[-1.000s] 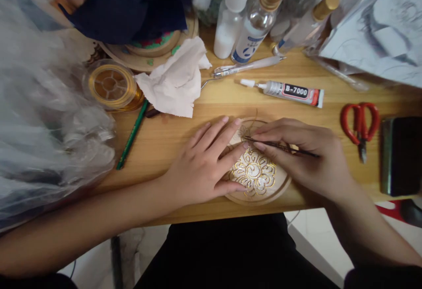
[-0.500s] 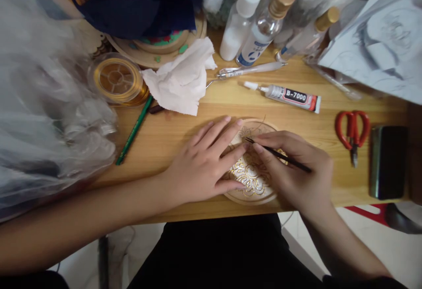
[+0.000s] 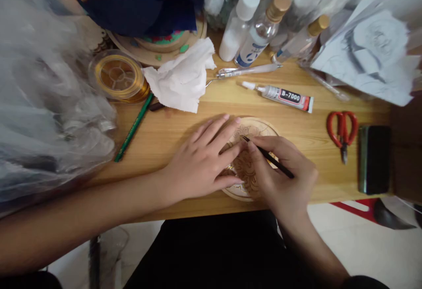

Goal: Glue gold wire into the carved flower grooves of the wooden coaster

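A round wooden disc (image 3: pixel 260 124) lies flat near the table's front edge, bearing a drawn flower pattern partly outlined in gold wire (image 3: pixel 244 188). My left hand (image 3: pixel 206 161) rests on the disc's left side, palm down with fingers spread. Between the thumb and fingers of my right hand (image 3: pixel 285 172) are slim black tweezers (image 3: pixel 275 161). Their tips meet the upper part of the pattern, close to my left index finger. Whether they grip a bit of wire is too small to tell. Both hands cover parts of the disc.
Behind the disc lie a glue tube (image 3: pixel 286 97), a mechanical pencil (image 3: pixel 249 70) and crumpled tissue (image 3: pixel 183 76). A gold wire spool (image 3: pixel 118 78) and green pencil (image 3: pixel 133 128) are left. Red-handled pliers (image 3: pixel 343 133) and a dark case (image 3: pixel 374 159) sit right. Bottles (image 3: pixel 259 38) stand behind.
My right hand and the tweezers have shifted slightly left, the tips staying near the same part of the pattern. My left hand keeps its place. The camera view has turned a little.
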Motion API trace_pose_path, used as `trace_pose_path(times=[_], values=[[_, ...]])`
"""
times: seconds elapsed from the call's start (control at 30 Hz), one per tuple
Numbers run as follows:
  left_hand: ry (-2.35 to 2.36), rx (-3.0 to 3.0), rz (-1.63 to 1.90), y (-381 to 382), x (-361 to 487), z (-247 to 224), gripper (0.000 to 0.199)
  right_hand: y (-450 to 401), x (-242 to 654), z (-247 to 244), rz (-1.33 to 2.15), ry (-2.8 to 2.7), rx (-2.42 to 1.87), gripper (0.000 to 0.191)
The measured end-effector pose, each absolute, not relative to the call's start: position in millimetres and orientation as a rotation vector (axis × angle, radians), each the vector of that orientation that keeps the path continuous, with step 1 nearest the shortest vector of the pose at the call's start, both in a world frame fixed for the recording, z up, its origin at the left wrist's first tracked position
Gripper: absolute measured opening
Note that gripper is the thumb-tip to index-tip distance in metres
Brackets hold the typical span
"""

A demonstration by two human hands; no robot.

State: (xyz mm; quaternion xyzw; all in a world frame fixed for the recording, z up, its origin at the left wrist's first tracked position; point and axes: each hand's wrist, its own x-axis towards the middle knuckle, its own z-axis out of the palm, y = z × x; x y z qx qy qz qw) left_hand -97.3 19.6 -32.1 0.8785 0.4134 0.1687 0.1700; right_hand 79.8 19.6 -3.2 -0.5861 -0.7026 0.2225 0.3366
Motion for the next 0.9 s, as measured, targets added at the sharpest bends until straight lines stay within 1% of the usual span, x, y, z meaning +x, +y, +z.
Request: trace_pose_path(times=[0.23,0.47,0.7,0.9], values=[[1.192,2.513,0.456,19.8,-98.0,-31.9,0.059,19.3,79.3,-4.7,0.537,-1.877,-1.507,0.014],[1.196,2.559,0.469,18.8,-98.4,-35.1,0.058,20.3,81.5,-9.4,0.544,-1.865,-1.472,0.011],[1.17,2.601,0.483,19.0,-99.4,-38.8,0.059,17.8,102.4,-7.4,0.567,-1.64,-1.479,0.011],[1.159,2.643,0.51,19.5,-99.9,-39.3,0.056,13.7,125.2,-19.1,0.572,-1.462,-1.52,0.012]])
